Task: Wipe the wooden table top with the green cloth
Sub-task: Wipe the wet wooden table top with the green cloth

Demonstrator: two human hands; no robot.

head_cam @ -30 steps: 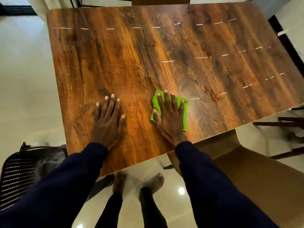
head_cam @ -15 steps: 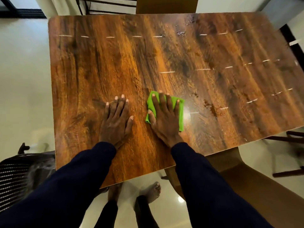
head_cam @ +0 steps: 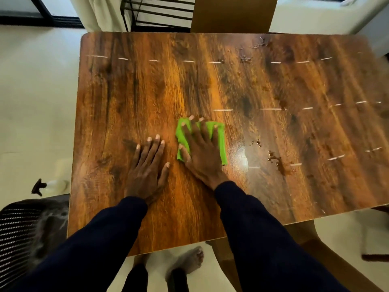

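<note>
Fingers (head_cam: pixel 194 130) straight, right hand (head_cam: pixel 203 157) presses green cloth (head_cam: pixel 222 144) onto table (head_cam: pixel 147 91) (left hand (head_cam: pixel 145 171) spread flat).

Slides the green cloth (head_cam: pixel 220 142) leftward and forward under the flat right hand (head_cam: pixel 203 153), now just beside the left hand (head_cam: pixel 145 171) and farther from the brown spill (head_cam: pixel 276 162).

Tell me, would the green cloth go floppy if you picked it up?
Probably floppy: the green cloth lies folded and rumpled under the right hand. It likely slides easily, since the wooden table looks glossy. It seems thin, so probably light.
</note>
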